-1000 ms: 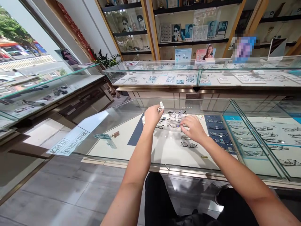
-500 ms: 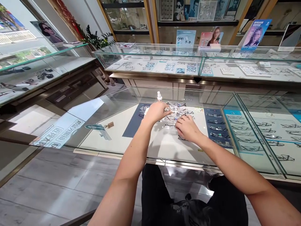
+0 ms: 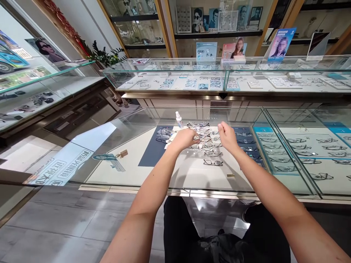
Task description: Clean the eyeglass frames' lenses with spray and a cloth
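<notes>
My left hand is over the glass counter, fingers curled in. Something small and pale shows at its fingertips, too small to name. Just beside its wrist lies a white cloth, and a white spray bottle stands behind it. My right hand is raised to the right with fingers closed and thumb up; whatever they may hold is hidden. Between the hands are rows of eyeglasses. A round-lensed pair of glasses lies nearest to me.
The glass display counter spans the space before me. Dark blue display sheets lie left and right of the glasses. A small gold piece lies near the front edge. A brown tag lies left. Another glass showcase stands behind.
My right hand has lifted away from the glasses, up and to the right, uncovering the near pairs. My left hand stays by the rows, slightly lower in view. The camera view has shifted a little.
</notes>
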A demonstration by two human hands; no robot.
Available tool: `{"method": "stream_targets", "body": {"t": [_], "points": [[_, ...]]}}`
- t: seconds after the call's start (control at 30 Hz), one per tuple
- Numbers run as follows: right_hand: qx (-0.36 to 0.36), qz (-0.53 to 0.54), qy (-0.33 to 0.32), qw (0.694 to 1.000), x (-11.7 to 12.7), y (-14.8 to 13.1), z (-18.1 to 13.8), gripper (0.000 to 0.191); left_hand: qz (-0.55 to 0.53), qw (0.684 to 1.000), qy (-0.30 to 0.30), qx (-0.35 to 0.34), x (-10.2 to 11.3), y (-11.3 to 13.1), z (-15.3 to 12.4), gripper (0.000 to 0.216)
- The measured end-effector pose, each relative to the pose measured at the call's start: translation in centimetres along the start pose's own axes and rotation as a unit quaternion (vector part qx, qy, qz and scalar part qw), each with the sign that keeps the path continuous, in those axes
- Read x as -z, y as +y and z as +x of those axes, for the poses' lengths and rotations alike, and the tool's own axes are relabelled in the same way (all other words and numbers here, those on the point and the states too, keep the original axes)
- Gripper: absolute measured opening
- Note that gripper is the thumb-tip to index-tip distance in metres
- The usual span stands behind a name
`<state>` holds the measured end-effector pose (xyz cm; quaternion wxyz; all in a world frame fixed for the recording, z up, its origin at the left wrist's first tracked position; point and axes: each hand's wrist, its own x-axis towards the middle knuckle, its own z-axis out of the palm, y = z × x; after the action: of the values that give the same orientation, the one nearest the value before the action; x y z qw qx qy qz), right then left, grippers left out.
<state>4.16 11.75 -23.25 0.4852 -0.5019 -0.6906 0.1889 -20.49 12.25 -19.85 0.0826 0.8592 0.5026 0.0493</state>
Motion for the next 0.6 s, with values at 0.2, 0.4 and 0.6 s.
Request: {"method": "stream_targets", "body": {"t": [0.2, 0.4, 0.6], "points": [[-0.128, 0.191, 0.059, 0.972, 1.4, 2.7, 2.1, 0.067, -0.071, 0.997, 0.024, -0.031, 1.0, -0.4, -0.6, 0.017], [-0.207, 0.276, 0.05, 0.937, 1.8, 3.6, 2.7, 0.039, -0.137, 0.983, 0.119, -0.015, 2.2, -1.0, -1.6, 0.022], [-0.197, 0.318, 0.026, 0.927, 2.2, 3.0, 2.8, 0.029, -0.159, 0.946, 0.281, 0.0, 1.9, -1.1, -1.2, 0.026]]}}
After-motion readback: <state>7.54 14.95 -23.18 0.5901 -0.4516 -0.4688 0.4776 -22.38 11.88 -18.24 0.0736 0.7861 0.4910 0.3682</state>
